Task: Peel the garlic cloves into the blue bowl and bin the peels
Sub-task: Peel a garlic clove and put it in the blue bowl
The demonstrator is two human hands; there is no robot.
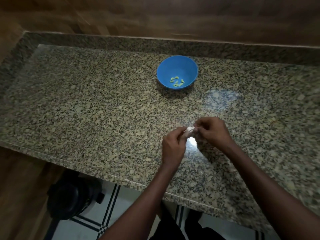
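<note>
A blue bowl (pixel 177 66) stands on the granite counter toward the back, with several pale peeled garlic cloves (pixel 177 81) lying in its bottom. Nearer the front edge, both hands meet over the counter around a small white piece of garlic (pixel 190 129). My left hand (pixel 173 146) grips it from the left with curled fingers. My right hand (pixel 213 130) pinches it from the right. Most of the garlic is hidden between the fingers. A pale bright patch (pixel 191 144) lies on the counter just below the hands; I cannot tell whether it is peel or glare.
The speckled granite counter (pixel 86 110) runs wide, backed by a wooden wall. A black round bin (pixel 72 196) stands on the tiled floor below the counter's front edge at the left. A lamp glare (pixel 223 99) shines on the stone right of the bowl.
</note>
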